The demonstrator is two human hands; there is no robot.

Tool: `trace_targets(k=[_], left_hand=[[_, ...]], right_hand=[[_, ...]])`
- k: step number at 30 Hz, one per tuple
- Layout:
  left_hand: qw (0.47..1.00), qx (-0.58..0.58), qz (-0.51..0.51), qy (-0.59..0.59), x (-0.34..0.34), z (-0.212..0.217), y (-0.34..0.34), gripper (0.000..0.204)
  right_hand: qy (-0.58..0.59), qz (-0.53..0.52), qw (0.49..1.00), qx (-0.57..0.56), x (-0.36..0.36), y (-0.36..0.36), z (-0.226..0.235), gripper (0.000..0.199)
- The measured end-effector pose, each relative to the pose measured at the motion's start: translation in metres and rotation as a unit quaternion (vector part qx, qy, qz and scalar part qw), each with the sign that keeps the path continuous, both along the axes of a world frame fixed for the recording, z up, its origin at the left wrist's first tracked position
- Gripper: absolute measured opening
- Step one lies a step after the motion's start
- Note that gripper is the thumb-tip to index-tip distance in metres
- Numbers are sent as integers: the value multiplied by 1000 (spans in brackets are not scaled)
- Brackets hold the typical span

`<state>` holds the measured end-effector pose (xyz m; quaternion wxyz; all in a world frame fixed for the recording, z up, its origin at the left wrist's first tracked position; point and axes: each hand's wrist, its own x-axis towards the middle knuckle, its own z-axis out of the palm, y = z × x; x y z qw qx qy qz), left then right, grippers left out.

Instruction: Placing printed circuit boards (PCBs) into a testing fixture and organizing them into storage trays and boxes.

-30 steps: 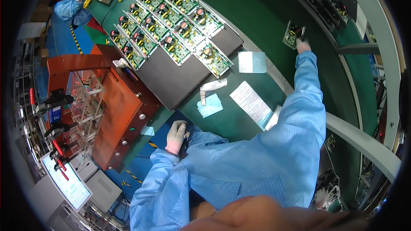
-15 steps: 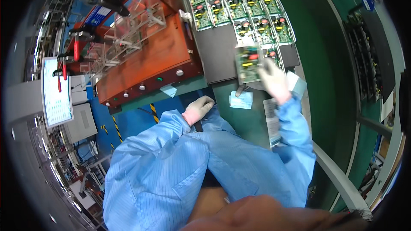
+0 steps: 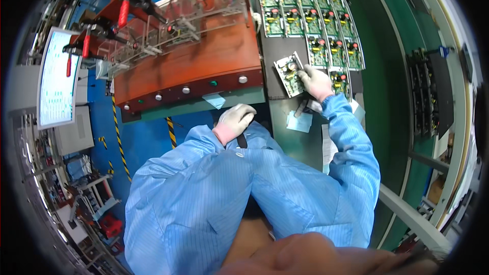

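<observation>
My right hand (image 3: pixel 317 83), in a white glove, grips the right edge of a green circuit board (image 3: pixel 290 75) and holds it tilted. Red, yellow and dark parts crowd the other boards (image 3: pixel 337 51), which stand in rows just beyond and to the right of that hand. Below the held board is a dark mat (image 3: pixel 273 51); whether the two touch I cannot make out. In a white glove with a pink cuff, my left hand (image 3: pixel 235 122) rests on my lap, holding nothing, its fingers loosely extended and the thumb apart.
An orange-red test fixture (image 3: pixel 204 61) with clear plastic parts and red-handled clamps (image 3: pixel 124 12) stands at the left. Light blue paper slips (image 3: pixel 299 121) lie on the green table (image 3: pixel 290 145). A screen (image 3: pixel 56 79) is at far left, with racked boards (image 3: pixel 425 97) at far right.
The held circuit board has turned and tilted in my right hand. My head view has shifted, so the fixture and board rows sit differently in the picture. My left hand stays on my lap.
</observation>
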<state>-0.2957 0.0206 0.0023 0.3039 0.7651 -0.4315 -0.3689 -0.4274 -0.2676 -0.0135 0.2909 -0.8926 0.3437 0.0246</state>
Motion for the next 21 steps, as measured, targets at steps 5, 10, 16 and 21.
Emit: trace_targets(k=[5,10,16,21], left_hand=[[936,-216,-75,-270,24,38,-9,32],[907,-124,-51,-399,62,24,-24,54],[910,-84,22,-406,84,7,-48,63],[897,-71,72,-430,104,0,-70,62]], right_hand=[[-75,112,988,72,73,8,68,36],[-64,188,973,117,159,26,68,38],[-219,13,888,403,177,-14,47,34],[-393,-43,902,173,175,-13,98,27]])
